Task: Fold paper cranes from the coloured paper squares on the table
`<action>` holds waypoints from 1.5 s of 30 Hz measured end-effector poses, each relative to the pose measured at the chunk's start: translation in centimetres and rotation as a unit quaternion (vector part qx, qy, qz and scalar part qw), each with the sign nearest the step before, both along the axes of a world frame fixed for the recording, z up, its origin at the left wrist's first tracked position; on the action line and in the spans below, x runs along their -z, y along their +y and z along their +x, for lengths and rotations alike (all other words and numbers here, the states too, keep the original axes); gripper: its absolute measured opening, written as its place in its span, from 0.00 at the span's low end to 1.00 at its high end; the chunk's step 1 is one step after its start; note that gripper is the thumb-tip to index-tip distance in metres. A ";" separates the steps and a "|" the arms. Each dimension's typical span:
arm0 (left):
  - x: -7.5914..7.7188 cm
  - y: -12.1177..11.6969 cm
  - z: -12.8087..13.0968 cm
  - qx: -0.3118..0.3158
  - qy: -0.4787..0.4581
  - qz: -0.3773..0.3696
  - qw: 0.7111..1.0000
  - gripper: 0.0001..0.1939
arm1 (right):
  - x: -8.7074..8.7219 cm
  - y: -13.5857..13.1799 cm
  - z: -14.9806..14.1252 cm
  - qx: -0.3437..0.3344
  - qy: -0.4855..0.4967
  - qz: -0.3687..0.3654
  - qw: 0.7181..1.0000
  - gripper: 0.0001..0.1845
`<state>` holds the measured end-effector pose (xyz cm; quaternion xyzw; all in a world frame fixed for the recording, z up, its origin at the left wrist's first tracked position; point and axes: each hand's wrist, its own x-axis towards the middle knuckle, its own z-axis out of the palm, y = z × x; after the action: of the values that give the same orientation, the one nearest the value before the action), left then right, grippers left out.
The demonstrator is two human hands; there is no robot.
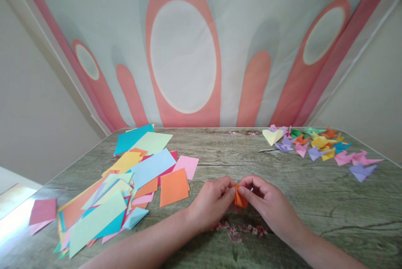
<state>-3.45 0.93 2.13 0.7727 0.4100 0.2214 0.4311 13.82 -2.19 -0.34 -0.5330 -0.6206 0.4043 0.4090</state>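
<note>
A small piece of folded orange paper [240,200] is held between my two hands, just above the table near its front. My left hand [216,200] pinches its left side with thumb and index finger. From the right, my right hand [262,200] grips the upper edge the same way, thumb toward me. The paper shows creases and a narrow, layered shape, and its top is partly hidden by my fingers. Left of my left hand lies a square orange sheet [174,187], flat on the table.
Loose coloured paper sheets [97,221] spread in a heap over the table's left side. At the back right sit several folded paper figures [320,141], with a cream paper heart [272,136] at their left. The wood-grain table [314,193] ends at a patterned backdrop [184,118].
</note>
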 end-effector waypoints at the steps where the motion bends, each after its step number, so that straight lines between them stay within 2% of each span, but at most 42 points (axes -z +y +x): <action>1: 0.0 0.0 0.0 -0.003 -0.006 -0.005 1.000 0.11 | 0.0 0.0 0.0 0.000 0.003 -0.004 1.000 0.10; 8: 0.2 0.1 0.0 -0.001 0.016 0.008 1.000 0.11 | -0.2 0.0 0.1 -0.024 0.008 -0.012 1.000 0.11; 19: 0.1 0.1 -0.2 0.006 0.012 0.010 1.000 0.13 | 0.5 0.2 0.1 -0.032 0.010 -0.031 0.999 0.10; 25: 0.5 0.2 -0.3 0.008 0.017 0.016 1.000 0.13 | 0.6 0.2 0.1 -0.046 0.009 0.017 0.999 0.12; 28: 0.6 0.2 -0.4 0.001 0.016 0.015 1.000 0.13 | 0.9 0.2 0.1 -0.060 0.020 -0.001 0.998 0.12; 34: 0.4 0.2 -0.3 -0.015 0.016 0.016 1.000 0.12 | 1.4 0.3 0.2 -0.019 0.018 -0.020 0.999 0.12; 40: 0.2 0.4 -0.5 0.003 -0.003 -0.013 1.000 0.13 | 0.9 0.3 0.0 -0.016 0.011 -0.024 1.000 0.11; 45: 0.8 0.5 -0.2 0.005 -0.072 -0.146 0.987 0.13 | 0.7 0.2 0.0 -0.004 -0.003 -0.011 1.000 0.09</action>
<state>-3.63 1.47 1.33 0.6858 0.4014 0.2124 0.5687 13.84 -1.96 -1.05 -0.5361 -0.6198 0.4108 0.3996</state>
